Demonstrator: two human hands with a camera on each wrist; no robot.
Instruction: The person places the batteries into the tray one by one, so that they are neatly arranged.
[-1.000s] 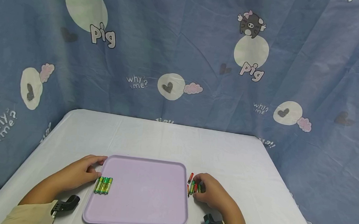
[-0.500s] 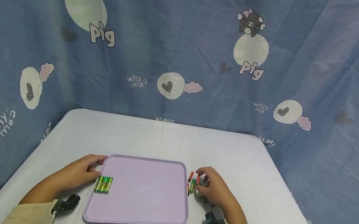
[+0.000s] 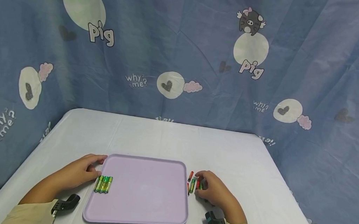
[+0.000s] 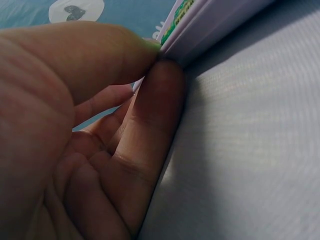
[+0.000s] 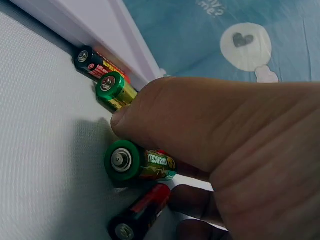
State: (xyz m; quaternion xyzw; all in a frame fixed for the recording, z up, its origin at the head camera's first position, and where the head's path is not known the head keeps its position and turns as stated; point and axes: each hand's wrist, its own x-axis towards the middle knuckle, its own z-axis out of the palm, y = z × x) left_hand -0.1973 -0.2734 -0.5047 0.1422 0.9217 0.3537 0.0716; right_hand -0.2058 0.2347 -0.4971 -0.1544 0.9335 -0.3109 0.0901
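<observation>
In the head view we see the left hand point(image 3: 83, 173) at the left edge of a light purple, rectangular tray point(image 3: 147, 194) with rounded corners. In the left wrist view its thumb and one finger come together at the rim, so this grip is nearly closed and pinches the tray; the other fingers are partly covered. Four green and gold cylindrical batteries point(image 3: 103, 184) lie side by side on the tray near its left rim; from the left wrist we catch only a small green piece.

To the right of the tray, the right hand point(image 3: 213, 188) has a narrow grip, with thumb and forefinger around a small red cylindrical battery point(image 3: 197, 184). The thumb covers nearly all of it in the right wrist view, and we cannot tell whether it touches the white desk point(image 3: 152, 138). Between this hand and the tray lie a green and gold battery point(image 5: 116, 92) and a black and red battery point(image 5: 100, 64). Below the thumb we find a green battery marked "GREENCELL" point(image 5: 142, 161) and a red and black battery point(image 5: 142, 210), hard to make out from the head. Both beige sleeves point(image 3: 32, 214) are cut off by the lower edge.
</observation>
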